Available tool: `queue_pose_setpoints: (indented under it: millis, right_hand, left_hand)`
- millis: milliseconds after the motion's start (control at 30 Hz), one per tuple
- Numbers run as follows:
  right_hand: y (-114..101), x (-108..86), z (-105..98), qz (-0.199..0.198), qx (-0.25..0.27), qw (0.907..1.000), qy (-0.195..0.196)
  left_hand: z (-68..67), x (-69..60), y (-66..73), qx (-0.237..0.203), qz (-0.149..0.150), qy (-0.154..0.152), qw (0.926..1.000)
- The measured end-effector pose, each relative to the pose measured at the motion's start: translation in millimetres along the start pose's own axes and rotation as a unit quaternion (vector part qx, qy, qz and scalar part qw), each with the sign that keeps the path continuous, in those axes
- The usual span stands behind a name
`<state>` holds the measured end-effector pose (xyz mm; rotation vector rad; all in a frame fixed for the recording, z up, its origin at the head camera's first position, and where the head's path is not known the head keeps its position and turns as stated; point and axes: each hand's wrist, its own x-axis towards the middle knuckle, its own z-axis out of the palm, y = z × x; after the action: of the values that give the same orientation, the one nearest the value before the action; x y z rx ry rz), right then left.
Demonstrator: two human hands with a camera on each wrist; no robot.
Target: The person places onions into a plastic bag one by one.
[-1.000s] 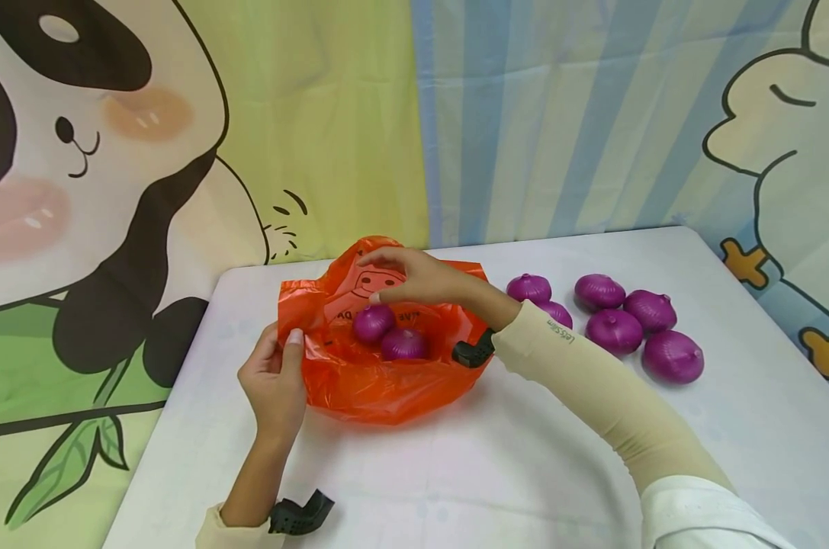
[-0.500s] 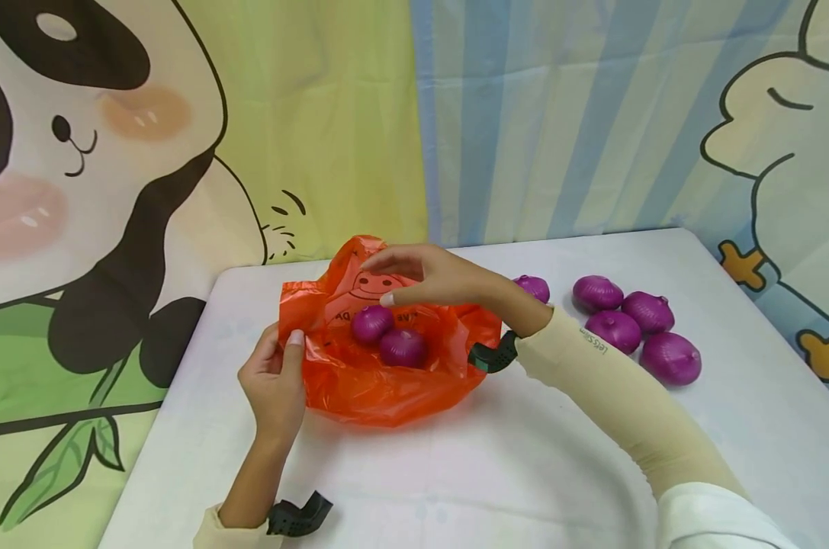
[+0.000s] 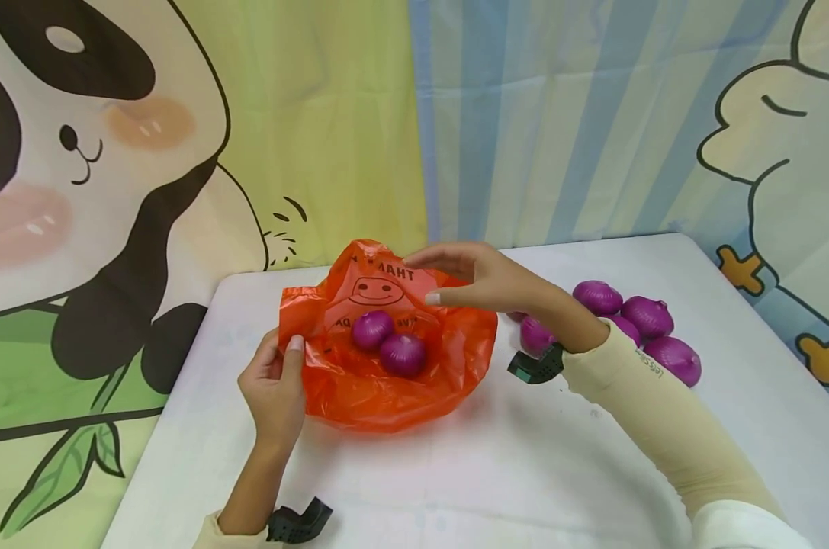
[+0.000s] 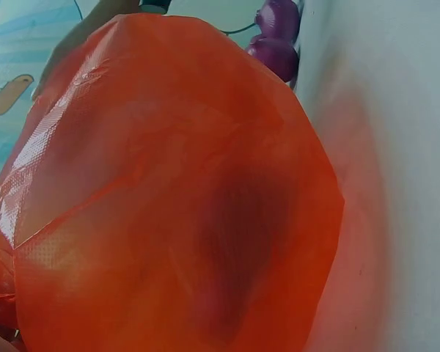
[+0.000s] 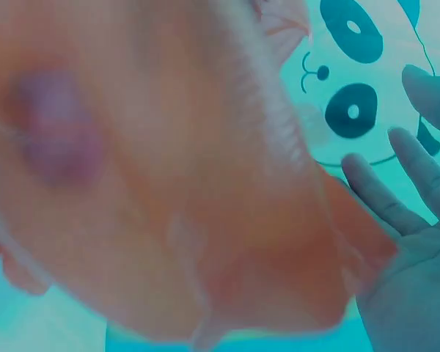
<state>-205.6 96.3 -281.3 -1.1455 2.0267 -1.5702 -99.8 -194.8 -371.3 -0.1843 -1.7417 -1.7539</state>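
An orange-red plastic bag (image 3: 393, 408) with a printed pig face lies spread open on the table. Two purple onions, one (image 3: 372, 330) behind the other (image 3: 403, 355), rest inside it. My left hand (image 3: 274, 393) pinches the bag's left edge between thumb and fingers. Over the bag's right rear rim hovers my right hand (image 3: 490, 280), fingers spread apart from the thumb and nothing held. The right wrist view also has that hand's spread fingers (image 5: 378, 194) beside the bag. In the left wrist view the bag (image 4: 169, 147) covers most of the picture, with a dark shape showing through.
Several more purple onions (image 3: 647, 317) sit grouped on the white table (image 3: 414, 488) to the right, some partly hidden by my right forearm. Behind the table hangs a cartoon-printed cloth (image 3: 348, 114). Black devices (image 3: 300, 521) are strapped at both wrists.
My right hand has drawn back to the right, out from above the onions in the bag. The left hand keeps its pinch on the bag's edge, and both onions in it stay put.
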Motion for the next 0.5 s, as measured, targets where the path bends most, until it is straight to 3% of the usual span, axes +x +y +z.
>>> queue_pose_setpoints:
  millis: [267, 500]
  right_hand:
    - [6, -35.6, -19, 0.033, -0.058, 0.9952, 0.072]
    - [26, -68.9, -31, 0.055, -0.071, 0.9875, 0.129]
  left_hand:
    - [0.2, -0.1, 1.8, -0.002, -0.004, 0.005, 1.0]
    - [2.1, -0.6, 3.5, -0.007, -0.008, 0.003, 0.9999]
